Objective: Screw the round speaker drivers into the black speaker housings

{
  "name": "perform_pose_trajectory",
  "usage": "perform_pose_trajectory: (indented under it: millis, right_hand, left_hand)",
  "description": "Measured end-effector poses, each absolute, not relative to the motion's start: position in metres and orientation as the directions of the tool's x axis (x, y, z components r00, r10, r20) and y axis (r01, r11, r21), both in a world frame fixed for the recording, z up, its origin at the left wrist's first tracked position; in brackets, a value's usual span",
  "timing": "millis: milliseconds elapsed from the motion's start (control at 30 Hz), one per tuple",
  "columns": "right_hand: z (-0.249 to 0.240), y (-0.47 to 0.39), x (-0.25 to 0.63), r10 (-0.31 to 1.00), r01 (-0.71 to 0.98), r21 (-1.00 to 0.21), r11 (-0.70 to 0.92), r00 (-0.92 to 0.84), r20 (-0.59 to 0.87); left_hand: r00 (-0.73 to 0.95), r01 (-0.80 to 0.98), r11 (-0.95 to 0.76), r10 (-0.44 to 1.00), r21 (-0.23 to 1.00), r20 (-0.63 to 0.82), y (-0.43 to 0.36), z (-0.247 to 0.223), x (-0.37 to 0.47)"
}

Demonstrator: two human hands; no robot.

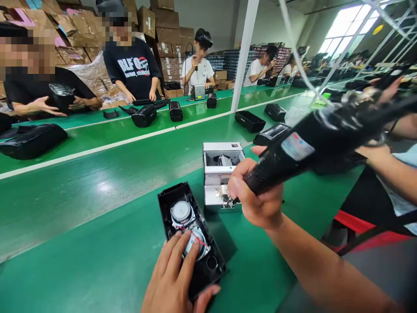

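My right hand [260, 195] grips a black electric screwdriver [293, 145] with a pale label on its body. Its lower end is by the front of a white screw feeder [218, 177]; the bit tip is hidden behind my fingers. A black speaker housing [169, 202] lies open side up on the green bench, left of the feeder. Two round speaker drivers [181, 211] with red wires sit inside it. My left hand [172, 271] holds the housing at its near end, fingers over the nearer driver and thumb along the near edge.
Beyond the bench runs a green conveyor [107, 182] with a white edge line. Black speaker cases [250, 121] stand along it. A white post [245, 56] rises from the line. Several people work opposite, and a neighbour's arm [374, 161] reaches in at right.
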State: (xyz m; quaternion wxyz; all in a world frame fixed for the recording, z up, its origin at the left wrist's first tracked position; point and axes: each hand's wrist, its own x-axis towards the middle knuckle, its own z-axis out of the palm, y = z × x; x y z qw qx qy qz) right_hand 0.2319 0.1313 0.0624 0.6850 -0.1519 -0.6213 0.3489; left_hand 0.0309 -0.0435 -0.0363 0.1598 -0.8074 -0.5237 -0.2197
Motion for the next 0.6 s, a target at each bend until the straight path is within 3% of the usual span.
perform_pose_trajectory:
  millis: [167,233,433,600]
  right_hand:
    - [0.070,0.109,0.227,0.846,-0.345,-0.820,0.457,-0.117,0.521]
    - [0.076,0.089,0.230,0.872,-0.410,-0.825,0.389,-0.124,0.473]
    - [0.073,0.039,0.224,0.820,-0.550,-0.697,0.460,-0.038,0.572]
    - [0.046,0.039,0.208,0.789,-0.485,-0.722,0.493,-0.101,0.607]
  left_hand:
    - [0.269,0.934,-0.351,0.815,0.066,0.514,-0.031,-0.011,0.042]
    - [0.260,0.938,-0.339,0.828,0.075,0.497,-0.033,-0.011,0.045]
    - [0.193,0.945,-0.296,0.848,0.139,0.493,-0.039,-0.017,0.051]
    - [0.179,0.944,-0.287,0.860,0.164,0.477,-0.039,-0.016,0.054]
